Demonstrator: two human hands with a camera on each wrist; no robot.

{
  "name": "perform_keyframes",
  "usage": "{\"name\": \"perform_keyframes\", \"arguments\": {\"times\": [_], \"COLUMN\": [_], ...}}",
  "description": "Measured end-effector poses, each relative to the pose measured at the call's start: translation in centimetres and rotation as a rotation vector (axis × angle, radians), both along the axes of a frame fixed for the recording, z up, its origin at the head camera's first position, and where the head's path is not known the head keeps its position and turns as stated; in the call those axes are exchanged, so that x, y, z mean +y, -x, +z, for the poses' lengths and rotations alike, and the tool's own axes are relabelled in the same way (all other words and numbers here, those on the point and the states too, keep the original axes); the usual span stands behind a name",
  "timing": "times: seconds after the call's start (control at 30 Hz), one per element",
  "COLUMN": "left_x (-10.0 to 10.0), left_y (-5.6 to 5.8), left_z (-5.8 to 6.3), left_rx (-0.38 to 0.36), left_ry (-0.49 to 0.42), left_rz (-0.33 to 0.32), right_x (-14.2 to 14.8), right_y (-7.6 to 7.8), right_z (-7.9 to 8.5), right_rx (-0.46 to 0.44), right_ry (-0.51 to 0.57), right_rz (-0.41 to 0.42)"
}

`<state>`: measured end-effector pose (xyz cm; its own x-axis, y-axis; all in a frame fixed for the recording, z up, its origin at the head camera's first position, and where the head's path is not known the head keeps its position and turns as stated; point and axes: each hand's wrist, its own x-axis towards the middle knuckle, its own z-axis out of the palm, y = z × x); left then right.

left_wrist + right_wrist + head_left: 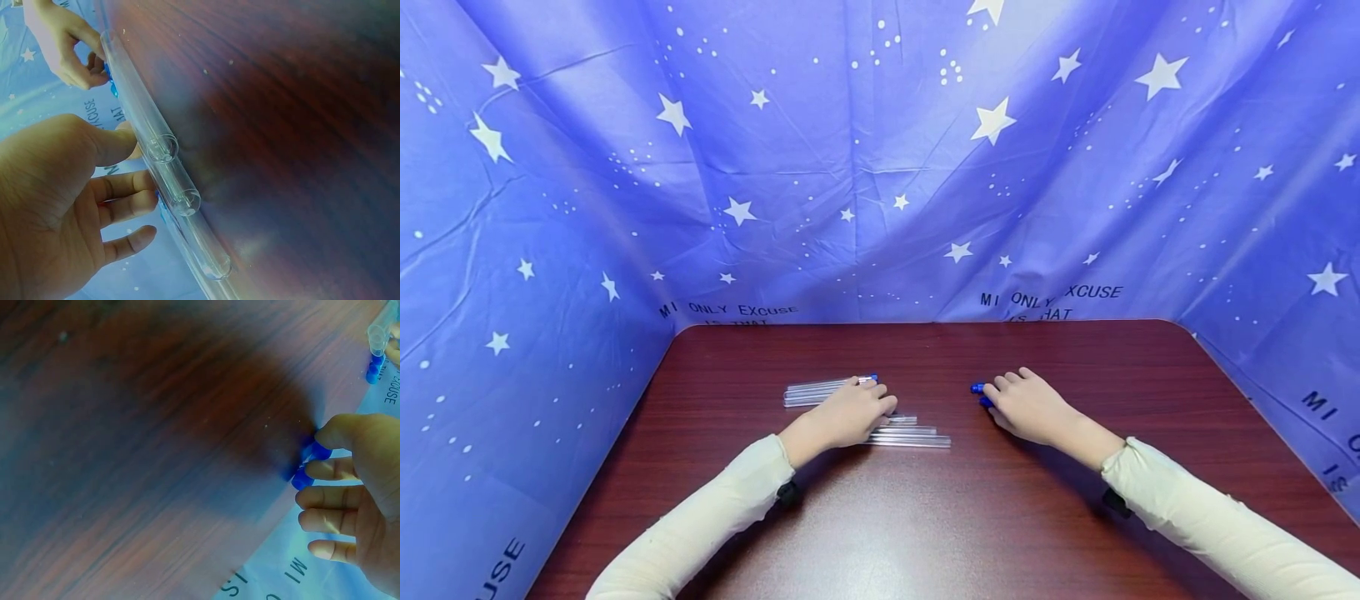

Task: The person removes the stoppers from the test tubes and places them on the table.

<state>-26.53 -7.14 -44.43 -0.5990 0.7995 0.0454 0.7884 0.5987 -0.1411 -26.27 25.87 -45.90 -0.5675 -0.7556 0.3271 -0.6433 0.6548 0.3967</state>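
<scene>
Clear test tubes with rounded ends lie on the table in two groups, one [808,393] to the left of my left hand [846,412] and one [913,436] to its right. In the left wrist view, the thumb and index finger of that hand pinch at the side of the nearest test tube [140,94], its other fingers loosely bent. My right hand [1030,404] is at the right with two small blue caps [320,450] at its fingertips. Its thumb and index finger pinch one cap; the other cap [302,480] lies right beside it.
More blue caps [871,379] show just beyond the left hand. The dark red wooden table [880,517] has rounded back corners. A blue curtain with white stars [850,167] hangs round its back and sides.
</scene>
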Motion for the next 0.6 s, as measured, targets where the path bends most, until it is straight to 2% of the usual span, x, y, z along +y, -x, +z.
{"name": "perform_keyframes", "arguments": {"times": [0.6], "left_x": [0.04], "left_y": [-0.19], "left_z": [0.29], "left_rx": [-0.026], "left_ry": [0.010], "left_rz": [0.027], "right_x": [-0.15], "right_y": [-0.04], "right_z": [0.12], "right_rx": [-0.016], "right_ry": [-0.003], "right_rz": [-0.010]}}
